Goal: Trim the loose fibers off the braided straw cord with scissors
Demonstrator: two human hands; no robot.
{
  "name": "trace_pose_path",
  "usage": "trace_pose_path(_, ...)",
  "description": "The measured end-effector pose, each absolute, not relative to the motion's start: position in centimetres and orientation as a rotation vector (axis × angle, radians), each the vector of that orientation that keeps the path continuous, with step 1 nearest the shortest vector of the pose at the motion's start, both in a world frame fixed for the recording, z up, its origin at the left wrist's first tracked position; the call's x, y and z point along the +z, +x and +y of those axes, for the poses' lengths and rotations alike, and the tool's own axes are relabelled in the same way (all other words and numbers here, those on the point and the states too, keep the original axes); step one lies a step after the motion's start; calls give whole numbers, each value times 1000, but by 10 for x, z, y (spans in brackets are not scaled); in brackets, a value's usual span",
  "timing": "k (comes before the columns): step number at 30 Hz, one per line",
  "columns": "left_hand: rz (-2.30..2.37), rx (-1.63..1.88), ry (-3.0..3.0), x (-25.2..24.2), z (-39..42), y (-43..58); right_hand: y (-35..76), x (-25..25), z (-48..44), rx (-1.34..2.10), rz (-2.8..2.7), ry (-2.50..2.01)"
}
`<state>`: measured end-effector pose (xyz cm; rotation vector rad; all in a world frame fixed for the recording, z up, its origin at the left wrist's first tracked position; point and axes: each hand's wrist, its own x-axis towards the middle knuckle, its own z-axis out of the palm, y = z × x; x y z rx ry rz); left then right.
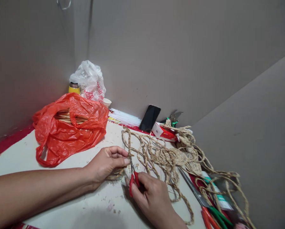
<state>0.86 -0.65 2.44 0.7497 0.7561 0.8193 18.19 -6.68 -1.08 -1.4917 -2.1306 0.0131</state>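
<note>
The right hand [154, 190], nearest, has its fingers curled through the loops of small scissors with red handles and dark metal blades [132, 184]. The left hand [106, 163] pinches a tan braided straw cord [130, 143] between thumb and fingers, just beside the blades, over the middle of the desk [89, 206]. Loose tan strands [116, 175] lie beneath that palm.

Near the desk's right edge, long steel blades [195, 187] lie by red and green handles, next to a heap of tan braided cord [154, 156] that spreads over that edge. The pale, scrap-speckled surface from the left forearm to the red bag gives room for moving.

Beyond the left hand, the crumpled red plastic bag [70, 143] gapes around flat tan strips [72, 117]. Toward the far edge a black-screened phone [150, 118] leans near green-handled pruning shears [174, 120]. In the far left corner stand a small white cup [107, 102], a yellow jar with a dark top [74, 89] and a translucent white plastic bag [92, 76], its contents unclear; its red print is too creased to read.
</note>
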Motion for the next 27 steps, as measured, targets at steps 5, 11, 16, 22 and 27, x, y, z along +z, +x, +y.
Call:
trace_pose_path(5, 738, 809, 750, 24, -8, 9, 178, -6, -68, 82, -2117, -1454)
trace_pose_path(11, 759, 824, 759, 25, -8, 8, 182, -8, -67, 96, -2087, -1413)
trace_pose_path(16, 752, 823, 760, 25, -6, 8, 185, -9, -67, 77, -2092, -1365)
trace_pose_path(22, 742, 828, 774, 26, -7, 9, 186, -8, -67, 10, -2124, -1371)
trace_pose_path(27, 726, 807, 796, 23, -10, 10, 185, -6, -66, -48, -2099, -1398)
